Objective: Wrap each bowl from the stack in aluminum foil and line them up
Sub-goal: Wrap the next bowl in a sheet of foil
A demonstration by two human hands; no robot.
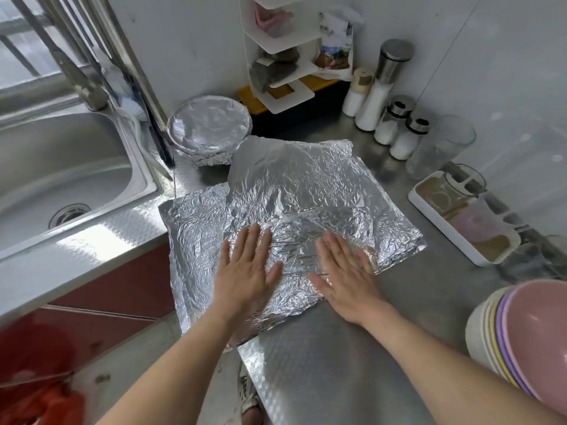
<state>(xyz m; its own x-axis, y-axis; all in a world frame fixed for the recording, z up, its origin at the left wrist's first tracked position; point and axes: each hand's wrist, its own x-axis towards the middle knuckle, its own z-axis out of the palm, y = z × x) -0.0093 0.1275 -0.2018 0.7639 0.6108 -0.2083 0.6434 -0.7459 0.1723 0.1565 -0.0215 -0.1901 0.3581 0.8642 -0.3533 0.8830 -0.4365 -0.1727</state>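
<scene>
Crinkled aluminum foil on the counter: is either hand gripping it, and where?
Nothing is held. Left hand and right hand press flat on the near part of the crinkled aluminum foil.

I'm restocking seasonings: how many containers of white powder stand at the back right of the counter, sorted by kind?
tall shaker, steel cap: 1
cream-lidded bottle: 1
short shakers, steel lids: 2
Total: 4
</scene>
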